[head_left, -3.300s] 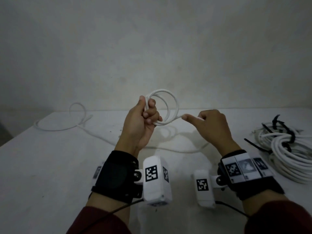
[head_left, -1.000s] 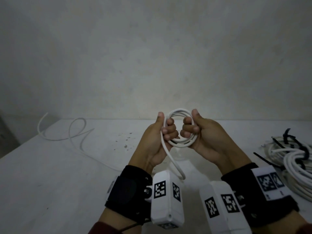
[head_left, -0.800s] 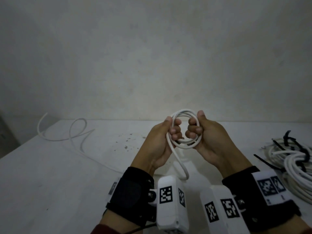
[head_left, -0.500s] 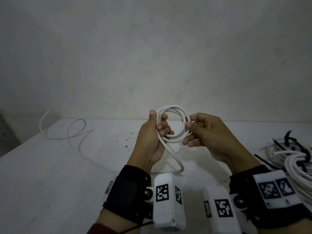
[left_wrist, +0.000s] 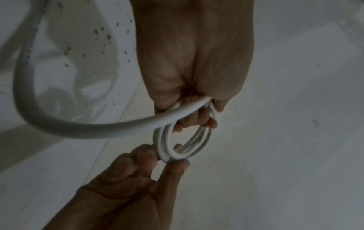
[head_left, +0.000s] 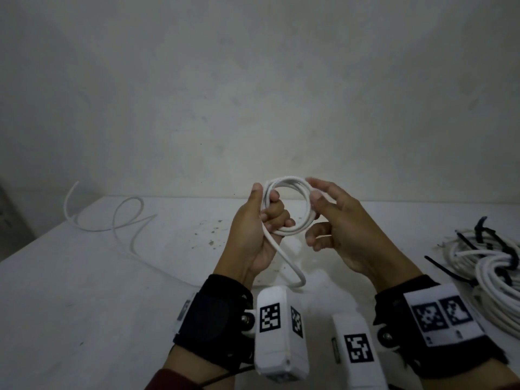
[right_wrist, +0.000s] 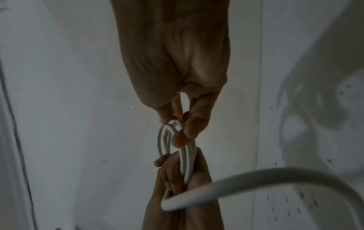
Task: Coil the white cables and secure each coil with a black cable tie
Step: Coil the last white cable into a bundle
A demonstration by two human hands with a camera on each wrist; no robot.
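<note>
A small coil of white cable (head_left: 287, 181) is held up above the white table (head_left: 84, 291). My left hand (head_left: 266, 209) grips its left side with fingers curled through the loops. My right hand (head_left: 313, 190) pinches the right side between thumb and fingertips, the other fingers spread. In the left wrist view the coil (left_wrist: 164, 144) hangs from the left hand's fingers (left_wrist: 197, 123), and the right hand (left_wrist: 173, 161) pinches its far end. The right wrist view shows that pinch (right_wrist: 179, 129) on the coil (right_wrist: 189, 160). The loose tail (head_left: 292, 268) drops to the table and runs left.
A pile of coiled white cables (head_left: 495, 282) with black cable ties (head_left: 484, 229) lies at the right edge; a loose black tie (head_left: 447, 267) sticks out beside it. The tail's free end (head_left: 123, 218) curls at the table's far left. A grey wall stands behind.
A second ago both hands gripped the coil with curled fingers. The right hand's fingers have since opened into a light pinch on the right side. The left hand's grip is unchanged.
</note>
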